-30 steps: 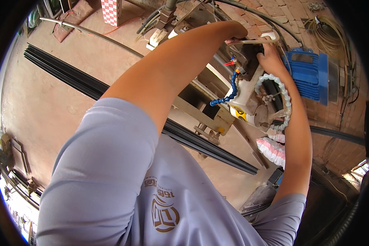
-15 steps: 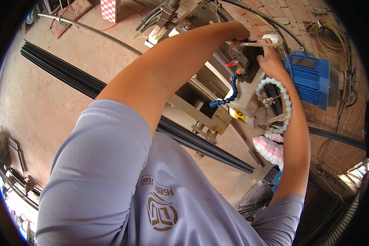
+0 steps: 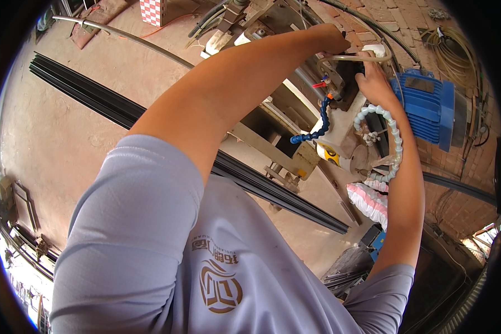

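Both my arms reach to the machine at the upper right. My left hand (image 3: 333, 40) is at its upper end, bent over at the wrist, with its fingers mostly hidden. Close beside it, my right hand (image 3: 374, 80) has its fingers curled at a dark block on the machine; what they grip is hidden. A clear bent tube (image 3: 353, 57) runs between the two hands. Below them are a small valve with a red lever (image 3: 319, 84), a blue segmented coolant hose (image 3: 322, 125) and a white segmented hose (image 3: 394, 131) curving by my right forearm.
A blue finned motor (image 3: 426, 108) stands right of my right forearm. Long black profiles (image 3: 86, 89) lie diagonally across, passing below the machine. A coiled hose (image 3: 450, 53) lies on the brick floor at right. A pink-and-white sack (image 3: 367, 201) sits below the machine.
The machine and both hands appear shifted slightly to the right in the picture. Both hands stay at the same part of the machine, with little change in their pose.
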Demonstrator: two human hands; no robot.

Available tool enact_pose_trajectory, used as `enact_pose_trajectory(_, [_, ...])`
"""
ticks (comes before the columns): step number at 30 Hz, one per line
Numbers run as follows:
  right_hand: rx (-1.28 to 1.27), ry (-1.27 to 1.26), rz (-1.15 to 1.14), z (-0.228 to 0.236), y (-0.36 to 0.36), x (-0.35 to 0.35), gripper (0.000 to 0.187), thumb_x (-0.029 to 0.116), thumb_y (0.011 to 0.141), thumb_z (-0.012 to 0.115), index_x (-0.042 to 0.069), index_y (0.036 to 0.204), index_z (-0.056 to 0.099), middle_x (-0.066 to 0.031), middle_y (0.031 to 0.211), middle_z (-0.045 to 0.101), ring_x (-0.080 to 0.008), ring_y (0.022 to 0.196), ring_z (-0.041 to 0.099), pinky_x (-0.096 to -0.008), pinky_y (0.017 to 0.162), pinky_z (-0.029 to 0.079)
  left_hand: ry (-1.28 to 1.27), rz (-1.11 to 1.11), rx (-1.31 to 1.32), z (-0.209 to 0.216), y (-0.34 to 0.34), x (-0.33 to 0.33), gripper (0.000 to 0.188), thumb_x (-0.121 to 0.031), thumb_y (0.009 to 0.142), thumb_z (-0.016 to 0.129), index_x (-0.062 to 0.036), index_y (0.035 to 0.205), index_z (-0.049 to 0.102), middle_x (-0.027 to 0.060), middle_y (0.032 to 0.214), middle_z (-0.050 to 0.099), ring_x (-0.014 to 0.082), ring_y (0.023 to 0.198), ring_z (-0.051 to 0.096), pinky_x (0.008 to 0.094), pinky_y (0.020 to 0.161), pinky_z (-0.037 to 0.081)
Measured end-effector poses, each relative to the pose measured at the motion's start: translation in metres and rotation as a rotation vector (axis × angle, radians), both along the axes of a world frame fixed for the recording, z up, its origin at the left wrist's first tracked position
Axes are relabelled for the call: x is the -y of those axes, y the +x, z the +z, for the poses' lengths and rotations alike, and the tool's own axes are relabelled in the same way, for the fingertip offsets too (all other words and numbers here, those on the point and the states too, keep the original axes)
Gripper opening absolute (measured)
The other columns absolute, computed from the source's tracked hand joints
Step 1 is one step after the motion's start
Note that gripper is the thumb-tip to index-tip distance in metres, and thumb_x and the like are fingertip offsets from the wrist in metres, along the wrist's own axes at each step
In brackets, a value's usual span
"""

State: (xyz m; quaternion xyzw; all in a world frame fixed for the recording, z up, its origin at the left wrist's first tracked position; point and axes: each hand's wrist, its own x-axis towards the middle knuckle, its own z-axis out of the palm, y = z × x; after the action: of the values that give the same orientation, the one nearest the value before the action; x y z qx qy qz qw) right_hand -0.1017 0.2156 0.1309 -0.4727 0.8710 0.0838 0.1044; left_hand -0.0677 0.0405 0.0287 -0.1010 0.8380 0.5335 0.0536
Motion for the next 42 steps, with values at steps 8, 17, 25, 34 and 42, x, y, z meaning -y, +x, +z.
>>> enact_pose_trajectory(8, [-0.071,-0.076,0.063,-0.003,0.006,-0.001,0.05,0.01,0.085,0.052,-0.002,0.132,0.039,-0.0216,0.13,0.043,-0.0431,0.126,0.042,-0.0437,0.107,0.034,0.372,-0.038,-0.109,0.014,0.034,0.005,0.078,-0.074,0.089,0.045,-0.0021,0.11,0.069,0.0145,0.081,0.067,0.0215,0.074,0.068,0.0344,0.06,0.052])
enact_pose_trajectory(17, [0.108,0.038,-0.06,0.006,0.006,0.006,0.058,0.015,0.085,0.05,-0.001,0.14,0.041,-0.0257,0.149,0.038,-0.039,0.141,0.031,-0.0408,0.116,0.026,0.539,-0.241,-0.408,-0.02,0.048,0.013,0.039,-0.012,0.087,0.063,-0.0095,0.126,0.065,0.0064,0.099,0.07,0.015,0.092,0.065,0.0302,0.087,0.052])
enact_pose_trajectory(25, [0.102,-0.164,-0.094,0.004,0.012,-0.001,0.054,0.014,0.083,0.056,0.0,0.134,0.045,-0.025,0.144,0.043,-0.0385,0.138,0.036,-0.0397,0.114,0.03,0.334,-0.131,-0.05,-0.014,-0.003,0.003,0.05,-0.047,0.091,0.056,-0.0035,0.113,0.066,0.0161,0.097,0.071,0.0246,0.089,0.069,0.0367,0.081,0.054])
enact_pose_trajectory(34, [0.115,-0.25,-0.033,-0.006,0.005,-0.004,0.045,0.007,0.081,0.059,0.005,0.124,0.046,-0.0243,0.12,0.053,-0.0418,0.121,0.048,-0.0425,0.102,0.04,-0.305,-0.256,-0.139,-0.015,-0.021,-0.017,0.051,-0.046,0.1,0.036,-0.0126,0.127,0.062,0.0198,0.125,0.063,0.0362,0.115,0.062,0.0479,0.096,0.048])
enact_pose_trajectory(42, [0.177,-0.254,-0.126,-0.004,0.019,0.005,0.03,0.003,0.079,0.056,0.008,0.107,0.047,-0.0164,0.136,0.05,-0.0367,0.131,0.044,-0.0416,0.106,0.037,-0.181,-0.006,-0.333,-0.029,-0.001,-0.017,0.036,-0.047,0.103,0.036,-0.0242,0.098,0.063,0.0093,0.075,0.065,0.0268,0.079,0.067,0.0421,0.07,0.05])
